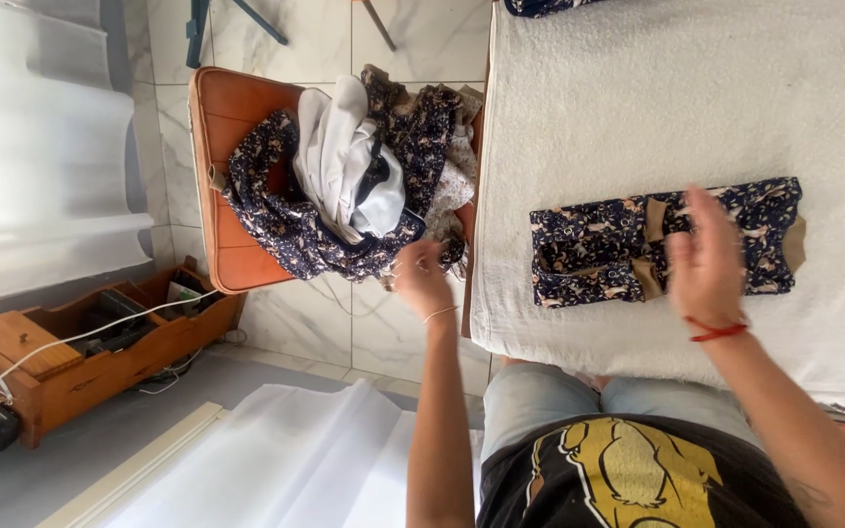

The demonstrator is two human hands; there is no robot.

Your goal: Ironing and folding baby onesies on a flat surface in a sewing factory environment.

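Both hands are open: right hand [704, 256] pats one folded flowery cloth [662, 254] on the counter [638, 108], left hand [421, 276] touches the unfolded pile [344, 186] on the chair [222, 117].

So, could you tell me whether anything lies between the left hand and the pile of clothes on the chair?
Nothing visible does. The left hand is already at the near edge of the pile on the chair. The right hand is over the folded garment on the table.

Folded navy patterned garment [628, 249] lying flat on white towel, heap of patterned clothes [344, 176] piled on orange chair
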